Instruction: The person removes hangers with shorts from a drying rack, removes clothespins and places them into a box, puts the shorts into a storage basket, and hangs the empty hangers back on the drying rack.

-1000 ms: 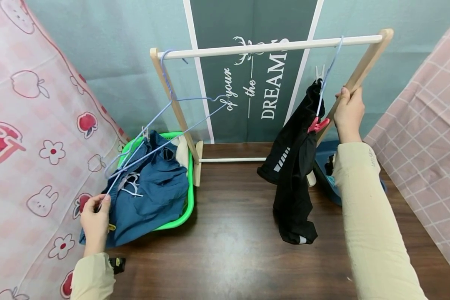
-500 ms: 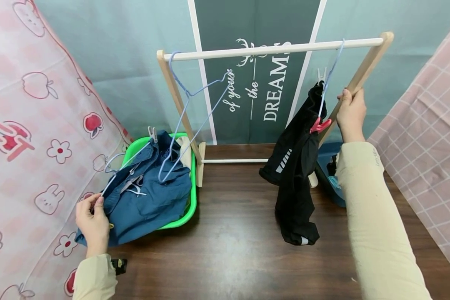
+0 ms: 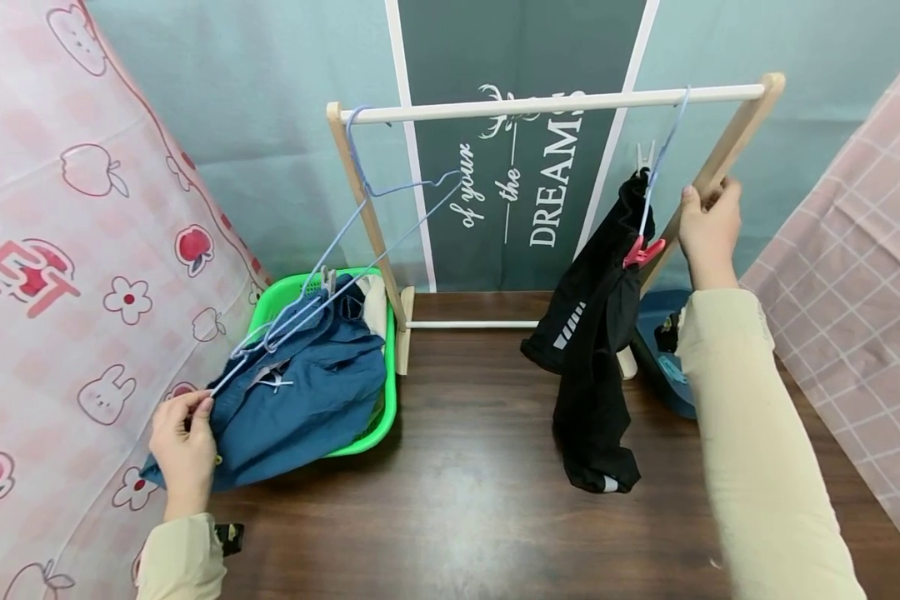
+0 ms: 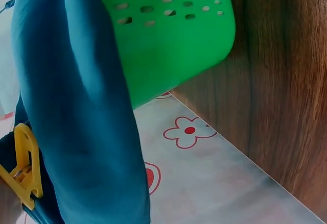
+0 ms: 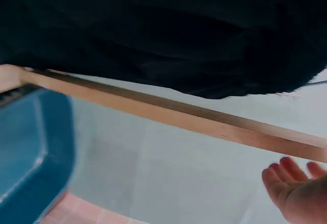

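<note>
My left hand (image 3: 183, 446) pinches the end of a light-blue hanger (image 3: 228, 377) at the waistband of blue shorts (image 3: 307, 392). A yellow clothespin (image 4: 26, 165) grips the shorts near that hand, and a grey clothespin (image 3: 328, 281) sits at their far end. The shorts lie over a green basket (image 3: 392, 400). Another blue hanger (image 3: 412, 227) hangs from the drying rack (image 3: 510, 107) at its left end. My right hand (image 3: 711, 229) is beside the rack's right wooden leg; in the right wrist view its loosely bent fingers (image 5: 280, 183) are just off the wood.
Black pants (image 3: 592, 400) hang at the rack's right on a hanger, held by a red clothespin (image 3: 642, 252) and a pale one (image 3: 645, 157). A blue basin (image 3: 663, 367) stands behind my right forearm. Patterned cloths (image 3: 127, 242) border both sides.
The empty hanger on the rack has swung away and back over the shorts. My right hand has loosened from the rack's leg and shifted slightly. My left hand keeps its pinch.
</note>
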{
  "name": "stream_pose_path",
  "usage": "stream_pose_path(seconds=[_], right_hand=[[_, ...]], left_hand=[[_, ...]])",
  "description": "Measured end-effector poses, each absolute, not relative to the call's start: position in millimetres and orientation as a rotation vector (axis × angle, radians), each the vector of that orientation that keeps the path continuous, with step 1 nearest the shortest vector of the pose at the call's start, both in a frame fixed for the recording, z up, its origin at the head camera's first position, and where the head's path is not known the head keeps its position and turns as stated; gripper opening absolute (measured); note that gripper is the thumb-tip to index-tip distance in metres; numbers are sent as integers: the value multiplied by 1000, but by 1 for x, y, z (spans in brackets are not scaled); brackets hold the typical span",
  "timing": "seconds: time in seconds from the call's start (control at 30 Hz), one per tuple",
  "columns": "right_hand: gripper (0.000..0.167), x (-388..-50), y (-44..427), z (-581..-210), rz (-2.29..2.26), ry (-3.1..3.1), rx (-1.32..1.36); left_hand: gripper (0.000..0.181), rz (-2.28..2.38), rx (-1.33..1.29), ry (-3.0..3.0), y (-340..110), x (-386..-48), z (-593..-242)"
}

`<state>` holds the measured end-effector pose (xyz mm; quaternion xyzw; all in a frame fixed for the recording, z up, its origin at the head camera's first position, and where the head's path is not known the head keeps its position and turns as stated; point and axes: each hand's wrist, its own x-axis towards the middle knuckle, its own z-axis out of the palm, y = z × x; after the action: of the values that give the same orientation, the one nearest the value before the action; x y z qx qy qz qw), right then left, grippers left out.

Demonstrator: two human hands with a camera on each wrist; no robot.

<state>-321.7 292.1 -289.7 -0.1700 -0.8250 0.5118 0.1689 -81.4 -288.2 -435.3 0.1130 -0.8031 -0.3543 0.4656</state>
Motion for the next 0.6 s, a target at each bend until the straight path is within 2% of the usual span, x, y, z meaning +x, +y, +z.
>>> stream_pose_path(seconds=[0.17, 0.4, 0.6], right_hand=[[43, -302, 280, -271, 1513, -2113, -475], [32, -255, 235, -233, 1697, -1809, -106], [28, -228, 197, -232, 1646, -1848, 155]], left_hand=[[11, -839, 211, -2032, -287, -82, -435], [10, -757, 220, -2153, -289, -87, -435], [19, -725, 328, -2341, -285, -96, -430]])
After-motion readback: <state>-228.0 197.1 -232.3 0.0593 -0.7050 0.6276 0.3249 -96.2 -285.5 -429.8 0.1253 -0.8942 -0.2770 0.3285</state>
